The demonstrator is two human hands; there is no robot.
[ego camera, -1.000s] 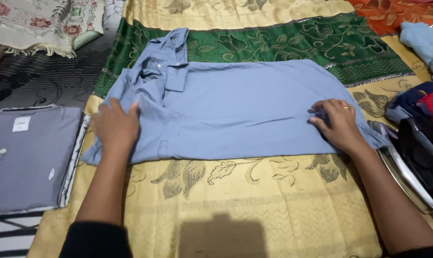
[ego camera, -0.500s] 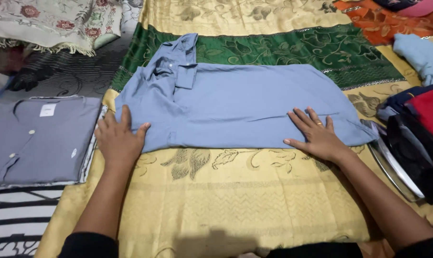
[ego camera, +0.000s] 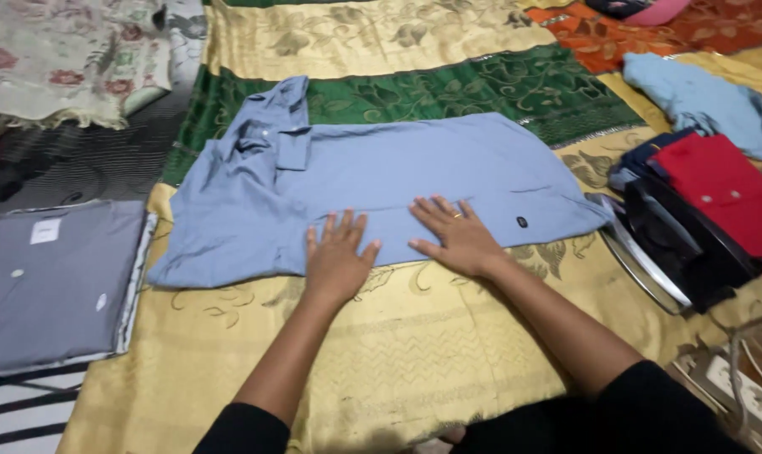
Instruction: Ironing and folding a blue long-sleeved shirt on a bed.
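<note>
Both hands lie spread flat, side by side at mid-frame: left hand [ego camera: 337,256] and right hand [ego camera: 455,237] pressing the blue shirt's [ego camera: 381,185] near edge.

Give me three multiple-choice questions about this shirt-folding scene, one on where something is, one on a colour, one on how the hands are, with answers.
1. Where does the folded grey shirt lie?
A. On top of the blue shirt
B. Left of the blue shirt
C. Under the iron

2. What colour is the garment beside the iron at the right?
A. Red
B. White
C. Purple

3. How do the hands rest on the blue shirt?
A. Clenched in fists
B. Pinching the collar
C. Flat, fingers spread

Answers:
1 B: the grey shirt sits at the left edge, apart from the blue one.
2 A: the red garment lies just right of the iron.
3 C: the left hand and right hand press palm down, side by side, near the shirt's lower edge.
</note>
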